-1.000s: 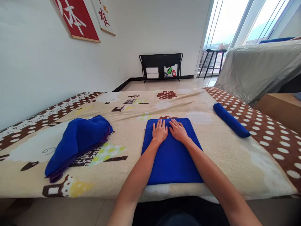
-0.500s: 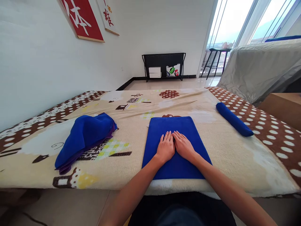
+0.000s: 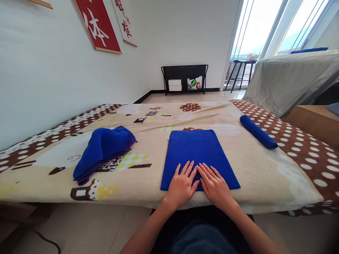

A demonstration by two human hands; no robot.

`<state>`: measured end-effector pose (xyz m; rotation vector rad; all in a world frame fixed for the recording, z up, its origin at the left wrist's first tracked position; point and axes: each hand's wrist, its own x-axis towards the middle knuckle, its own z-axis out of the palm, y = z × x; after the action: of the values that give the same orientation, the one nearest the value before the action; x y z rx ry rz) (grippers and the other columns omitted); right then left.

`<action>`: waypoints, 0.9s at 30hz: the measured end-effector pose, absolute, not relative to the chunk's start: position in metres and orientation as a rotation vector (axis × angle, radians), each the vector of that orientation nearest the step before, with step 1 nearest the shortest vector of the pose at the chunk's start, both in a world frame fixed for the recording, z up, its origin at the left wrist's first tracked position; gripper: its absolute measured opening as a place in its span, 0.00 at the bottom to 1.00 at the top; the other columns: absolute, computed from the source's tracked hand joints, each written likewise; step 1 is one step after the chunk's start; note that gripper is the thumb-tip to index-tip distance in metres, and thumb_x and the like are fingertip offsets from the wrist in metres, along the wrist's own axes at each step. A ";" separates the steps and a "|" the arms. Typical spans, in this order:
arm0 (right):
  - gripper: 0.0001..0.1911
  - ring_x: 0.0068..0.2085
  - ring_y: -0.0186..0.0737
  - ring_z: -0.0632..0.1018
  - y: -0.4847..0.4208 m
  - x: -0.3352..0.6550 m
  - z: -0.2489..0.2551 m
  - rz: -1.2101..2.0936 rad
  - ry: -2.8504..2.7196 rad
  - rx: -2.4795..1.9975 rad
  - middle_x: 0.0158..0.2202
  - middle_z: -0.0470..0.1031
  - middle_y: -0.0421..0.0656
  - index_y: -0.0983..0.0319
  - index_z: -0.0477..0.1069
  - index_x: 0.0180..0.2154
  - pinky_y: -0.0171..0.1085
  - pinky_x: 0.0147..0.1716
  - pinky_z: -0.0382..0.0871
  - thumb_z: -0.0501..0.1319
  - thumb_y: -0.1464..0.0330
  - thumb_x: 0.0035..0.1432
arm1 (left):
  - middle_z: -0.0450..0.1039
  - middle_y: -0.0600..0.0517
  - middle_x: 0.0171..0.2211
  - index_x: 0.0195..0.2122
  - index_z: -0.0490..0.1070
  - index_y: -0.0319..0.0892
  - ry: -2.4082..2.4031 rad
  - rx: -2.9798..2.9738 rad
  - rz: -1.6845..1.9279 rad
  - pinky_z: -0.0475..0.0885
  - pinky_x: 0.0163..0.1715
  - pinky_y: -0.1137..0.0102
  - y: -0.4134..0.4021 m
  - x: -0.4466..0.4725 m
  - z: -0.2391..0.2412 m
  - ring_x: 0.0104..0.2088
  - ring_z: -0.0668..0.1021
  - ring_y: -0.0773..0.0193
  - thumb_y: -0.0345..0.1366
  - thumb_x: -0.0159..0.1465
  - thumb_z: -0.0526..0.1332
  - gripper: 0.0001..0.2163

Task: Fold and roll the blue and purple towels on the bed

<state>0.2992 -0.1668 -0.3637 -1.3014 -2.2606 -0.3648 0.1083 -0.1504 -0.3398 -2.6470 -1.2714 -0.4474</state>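
A blue cloth point(image 3: 193, 146), laid out as a smooth flat rectangle, lies on the patterned blanket point(image 3: 148, 141) in front of me. My left hand point(image 3: 182, 181) rests palm down on its near part, fingers stretched out. Beside it, my right hand point(image 3: 214, 181) also lies flat on the cloth with fingers spread, the two hands' fingertips close together. To the left sits a crumpled pile of blue and purple cloths point(image 3: 106, 148). A blue cloth roll point(image 3: 258, 131) lies to the right, by the blanket's dotted border.
Beyond the blanket's far edge, a black rack point(image 3: 184, 78) stands against the wall with white boxes on it. At the right are a cardboard box point(image 3: 309, 121), a grey-covered piece of furniture point(image 3: 288, 77) and a stool point(image 3: 242, 72) by the window.
Both hands have slid back over the blue cloth toward me, from its middle to its near edge, and their fingers have spread. The view has tilted up slightly.
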 end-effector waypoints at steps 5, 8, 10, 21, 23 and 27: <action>0.27 0.67 0.44 0.63 -0.187 0.315 -0.374 -0.475 -2.197 -1.294 0.66 0.61 0.42 0.56 0.57 0.67 0.47 0.66 0.58 0.54 0.67 0.68 | 0.51 0.49 0.70 0.70 0.50 0.47 -1.211 -2.614 -0.448 0.57 0.66 0.55 -0.166 0.091 -0.342 0.70 0.57 0.57 0.46 0.72 0.49 0.27; 0.29 0.67 0.45 0.63 -0.195 0.334 -0.384 -0.518 -2.194 -1.264 0.66 0.61 0.42 0.55 0.56 0.67 0.48 0.65 0.58 0.56 0.68 0.67 | 0.51 0.49 0.70 0.71 0.48 0.48 -1.119 -2.605 -0.411 0.57 0.66 0.56 -0.174 0.073 -0.345 0.70 0.57 0.57 0.42 0.72 0.51 0.26; 0.30 0.66 0.45 0.64 -0.200 0.349 -0.392 -0.520 -2.189 -1.241 0.66 0.62 0.42 0.56 0.55 0.68 0.48 0.65 0.59 0.57 0.70 0.67 | 0.51 0.50 0.70 0.70 0.49 0.49 -1.112 -2.591 -0.407 0.57 0.66 0.56 -0.179 0.056 -0.348 0.69 0.58 0.57 0.39 0.72 0.51 0.26; 0.25 0.60 0.45 0.73 -0.213 0.420 -0.407 -0.243 -2.061 -1.153 0.60 0.71 0.43 0.54 0.64 0.63 0.47 0.56 0.71 0.57 0.71 0.65 | 0.70 0.49 0.60 0.63 0.63 0.50 -1.245 -2.677 -0.916 0.65 0.62 0.55 -0.185 -0.022 -0.367 0.62 0.71 0.59 0.31 0.69 0.54 0.21; 0.23 0.59 0.44 0.74 -0.211 0.424 -0.405 -0.210 -2.058 -1.147 0.58 0.73 0.44 0.54 0.66 0.61 0.47 0.55 0.72 0.57 0.71 0.65 | 0.72 0.49 0.59 0.60 0.67 0.50 -1.263 -2.676 -0.982 0.67 0.60 0.55 -0.183 -0.022 -0.368 0.60 0.73 0.59 0.31 0.69 0.54 0.19; 0.18 0.56 0.45 0.75 -0.208 0.430 -0.405 -0.196 -1.998 -1.188 0.56 0.75 0.44 0.54 0.71 0.55 0.47 0.53 0.71 0.60 0.70 0.64 | 0.75 0.51 0.56 0.56 0.71 0.51 -1.338 -2.684 -1.085 0.69 0.58 0.56 -0.181 -0.018 -0.365 0.58 0.74 0.59 0.32 0.70 0.54 0.15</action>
<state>0.4299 -0.2078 -0.4048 -1.1883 -1.9982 -0.1956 -0.0181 -0.1814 -0.3645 -2.6837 -1.3377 -1.0847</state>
